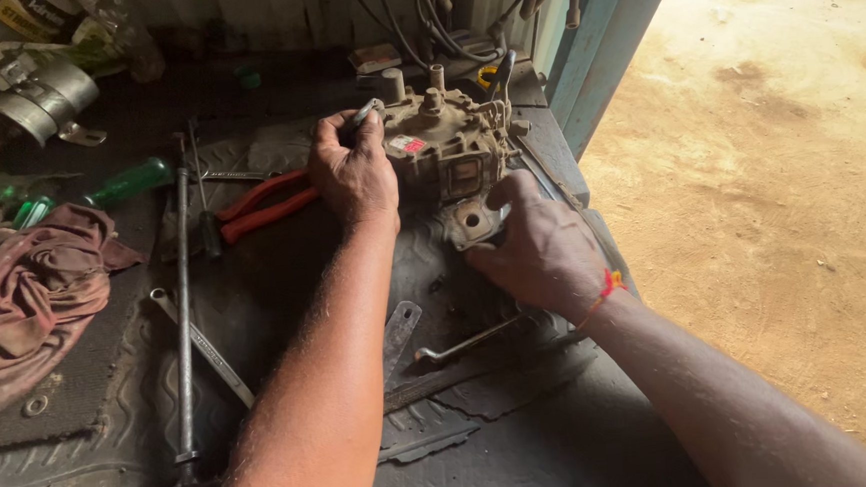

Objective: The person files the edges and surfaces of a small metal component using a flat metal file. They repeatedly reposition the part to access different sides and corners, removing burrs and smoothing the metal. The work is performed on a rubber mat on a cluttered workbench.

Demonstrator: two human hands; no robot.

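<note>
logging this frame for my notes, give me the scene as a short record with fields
place: dark workbench beside an open doorway
left hand: left hand grips a small metal tool at the top of a grimy engine part
right hand: right hand holds the part's lower flange
nearby tools: red-handled pliers, green-handled screwdriver, long metal bar, bent wrench
cloth: crumpled reddish rag at left

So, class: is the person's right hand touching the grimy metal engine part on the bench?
Touching. The head view shows the right hand with fingers pressed against the lower flange of the metal engine part, no gap between them.
</note>
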